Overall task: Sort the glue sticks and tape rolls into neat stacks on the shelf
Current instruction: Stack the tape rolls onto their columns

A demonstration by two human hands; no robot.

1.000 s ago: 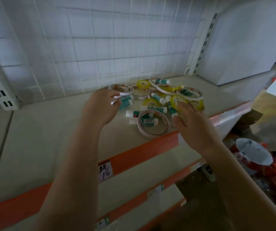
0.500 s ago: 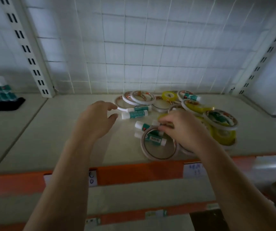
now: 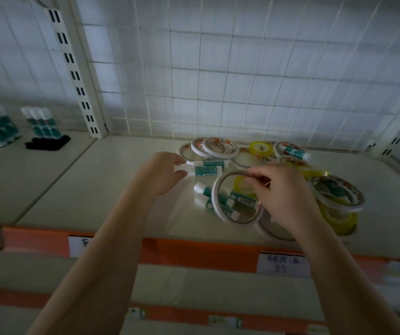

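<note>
A white wire-grid back panel [image 3: 242,76] rises behind the beige metal shelf [image 3: 97,189] with its orange front strip [image 3: 182,252]. On the shelf, right of the slotted white upright [image 3: 78,76], lies a jumble of tape rolls and glue sticks. There the right hand [image 3: 283,192] pinches up a thin white tape ring [image 3: 215,201] by its rim, while the left hand [image 3: 162,175] curls round a teal-and-white glue stick [image 3: 206,170].

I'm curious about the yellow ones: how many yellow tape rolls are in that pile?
3 I can make out: one yellow roll at the back by the grid wall, one seen through the white ring by the right hand, one at the front right. Others may be buried.
</note>
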